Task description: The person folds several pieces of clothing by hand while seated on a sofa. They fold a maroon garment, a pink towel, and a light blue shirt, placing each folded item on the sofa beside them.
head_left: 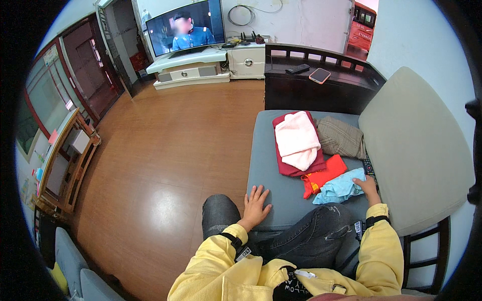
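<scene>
Blue cloth [340, 187] here, on the near right of the seat [262, 150], lapping against the red cloth [332, 169], and the right hand [369, 185] is at its right end, fingers bent around the edge; how firmly they pinch, I cannot tell. Over on the left, the left hand [256, 206] lies flat, fingers spread on the seat's left edge, nothing held. Danger spot: a hard pull on blue could drag red along, since the two touch, and red sits right against the maroon cloth [293, 169], with the pink cloth [298, 139] on top; a nudge there might skew that pile. The near leg [301, 228] crowds blue's near side, so a lifted knee could rumple it. Now the edges: the backrest [416, 150] walls off the right, the dark armrest [311, 93] shuts the far end behind the plaid cloth [341, 138], and the left drops to the floor [160, 140]. Best room? The bare strip of seat left of the pile, though anything pushed too far there could slide off.
</scene>
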